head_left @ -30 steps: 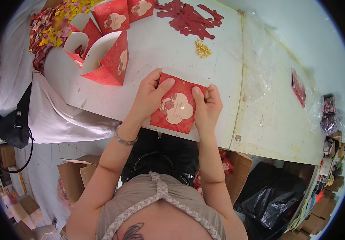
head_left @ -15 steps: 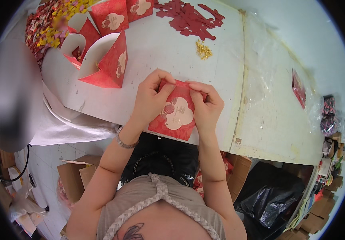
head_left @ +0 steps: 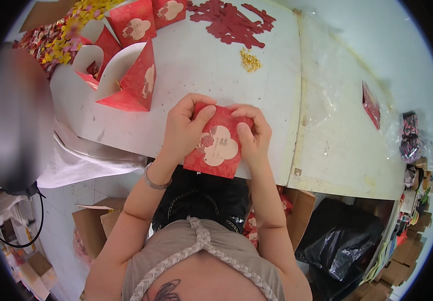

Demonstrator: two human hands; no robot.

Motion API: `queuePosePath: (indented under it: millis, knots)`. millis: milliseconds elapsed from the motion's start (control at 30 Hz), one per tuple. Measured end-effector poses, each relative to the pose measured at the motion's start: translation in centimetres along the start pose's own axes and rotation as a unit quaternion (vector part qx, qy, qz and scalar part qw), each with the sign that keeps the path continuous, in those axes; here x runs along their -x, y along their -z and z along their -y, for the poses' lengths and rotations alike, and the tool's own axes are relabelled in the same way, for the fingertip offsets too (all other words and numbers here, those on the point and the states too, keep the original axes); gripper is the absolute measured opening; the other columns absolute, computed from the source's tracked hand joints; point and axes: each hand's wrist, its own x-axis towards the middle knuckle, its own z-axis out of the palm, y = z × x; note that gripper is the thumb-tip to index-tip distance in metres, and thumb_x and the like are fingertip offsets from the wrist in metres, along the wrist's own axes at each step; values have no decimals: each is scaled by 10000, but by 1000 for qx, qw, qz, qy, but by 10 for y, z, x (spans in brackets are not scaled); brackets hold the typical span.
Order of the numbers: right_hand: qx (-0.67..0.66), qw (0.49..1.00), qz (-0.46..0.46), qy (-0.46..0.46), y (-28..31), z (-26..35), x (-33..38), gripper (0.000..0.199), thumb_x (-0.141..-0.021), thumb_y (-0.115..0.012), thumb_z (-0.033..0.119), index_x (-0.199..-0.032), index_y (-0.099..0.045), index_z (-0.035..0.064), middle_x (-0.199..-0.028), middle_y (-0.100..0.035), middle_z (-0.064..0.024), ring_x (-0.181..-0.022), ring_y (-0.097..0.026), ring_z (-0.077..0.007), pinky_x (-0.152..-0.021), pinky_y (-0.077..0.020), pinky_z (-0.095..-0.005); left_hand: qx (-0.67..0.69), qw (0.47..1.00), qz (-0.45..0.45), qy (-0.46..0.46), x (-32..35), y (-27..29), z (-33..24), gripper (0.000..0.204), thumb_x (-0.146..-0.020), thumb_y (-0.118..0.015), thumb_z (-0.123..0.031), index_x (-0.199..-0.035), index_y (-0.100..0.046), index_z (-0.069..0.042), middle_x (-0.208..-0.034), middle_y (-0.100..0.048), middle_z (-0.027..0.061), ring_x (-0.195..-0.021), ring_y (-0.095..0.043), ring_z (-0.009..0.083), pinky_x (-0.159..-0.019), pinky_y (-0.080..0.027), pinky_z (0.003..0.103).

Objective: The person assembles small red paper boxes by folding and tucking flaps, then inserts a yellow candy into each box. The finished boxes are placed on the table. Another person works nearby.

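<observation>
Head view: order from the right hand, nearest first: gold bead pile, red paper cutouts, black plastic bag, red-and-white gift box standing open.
From the right hand, which holds the red card with the left hand:
1. Gold bead pile, straight up the table.
2. Red-and-white gift box, up and to the left.
3. Red paper cutouts, at the table's far edge.
4. Black plastic bag, on the floor, lower right.

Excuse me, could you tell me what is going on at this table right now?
A person holds a red card with a cream flower-shaped panel in both hands, the left hand and the right hand gripping its upper corners over the near edge of the white table. Folded red boxes stand at the far left, red paper cutouts and a small heap of gold bits lie farther back.
</observation>
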Motion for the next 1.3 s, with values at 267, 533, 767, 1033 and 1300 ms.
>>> queuePosePath:
  millis: [267, 533, 767, 1033, 1300]
  knots:
    - [226, 973, -27, -34, 8, 41, 9, 196, -858, -606, 108, -990, -627, -35, -708, -637, -125, -593, -605, -172, -543, -467, -256, -190, 951, -34, -241, -11, -6, -21, 230, -853, -569, -32, -1082, -569, -8, -1066, -590, 110, -956, -556, 189, -851, -439, 291]
    - [112, 967, 212, 87, -28, 22, -13, 462, -712, -531, -56, -1174, -530, -72, -1265, -498, -202, -1299, -328, -338, -1051, -316, -399, -118, 970, -55, -203, -13, -5, -22, 347, -825, -618, -100, -1147, -555, 13, -1151, -550, 156, -1117, -502, 289, -1020, -336, 394]
    - [416, 909, 23, -7, 3, -91, -216, 168, -796, -585, 139, -883, -681, 31, -898, -674, -138, -859, -644, -242, -744, -511, -355, -146, 978, -76, -130, -39, 33, -18, 127, -848, -599, -29, -971, -578, -1, -876, -593, 49, -832, -555, 116, -780, -463, 259]
    - [556, 826, 63, -75, 16, -139, -243, 130, -764, -583, 109, -811, -691, 53, -791, -667, -146, -796, -656, -311, -670, -530, -388, -110, 982, -135, -79, -53, 23, -16, 159, -812, -633, -96, -952, -572, -54, -921, -533, 58, -986, -455, 193, -964, -311, 352]
    - [49, 965, 250, -66, 8, 25, -145, 95, -764, -662, 105, -773, -646, 12, -1033, -610, -96, -905, -583, -183, -727, -473, -291, -97, 988, -62, -106, -59, 24, -13, 150, -880, -533, -37, -1027, -536, -5, -965, -561, 32, -851, -513, 64, -749, -426, 188]
